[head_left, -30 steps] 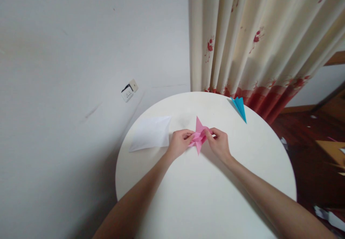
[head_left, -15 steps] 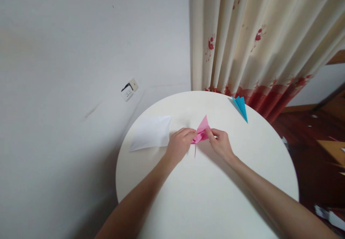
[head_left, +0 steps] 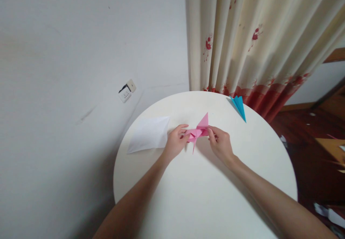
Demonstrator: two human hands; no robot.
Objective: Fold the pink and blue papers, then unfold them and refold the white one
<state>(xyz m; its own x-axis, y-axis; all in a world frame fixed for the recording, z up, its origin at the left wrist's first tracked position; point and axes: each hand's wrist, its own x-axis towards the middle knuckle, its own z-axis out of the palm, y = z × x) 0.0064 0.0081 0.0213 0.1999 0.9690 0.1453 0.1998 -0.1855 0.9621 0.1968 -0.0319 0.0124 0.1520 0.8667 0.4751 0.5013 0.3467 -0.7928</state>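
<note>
White round counter (head_left: 212, 206) comes first, two forearms (head_left: 149, 183) reaching over it from roughly seven and five o'clock. Dial centred on the pink folded paper (head_left: 198, 132), twelve pointing away from the worker.

Left hand (head_left: 175, 141) at nine: grip narrow but loose about that end of the paper, thumb on top, forefinger standing off. Right hand (head_left: 221, 141) at three: grip pinched on the opposite end.

Paper lies between the two, apparently just above the counter, to judge by the shadow. One broad point rises towards one o'clock; a thin one aims near half past six. Inner layers too small to read.

Handling, in my judgement: step looks like adjusting folds two-handed. Best to let the right pinch anchor while the left thumb works the layers lightly. Any pull should run evenly along the nine-to-three line; the paper could tear where folds meet. Fingertips off both points, which would probably bend.

White sheet (head_left: 148, 135) at nine, just beside the left hand; contact uncertain. Blue folded paper (head_left: 238, 107) at two, by the far rim. Beyond: wall socket (head_left: 125, 94) at ten, red-patterned curtain (head_left: 245, 34) at one.
</note>
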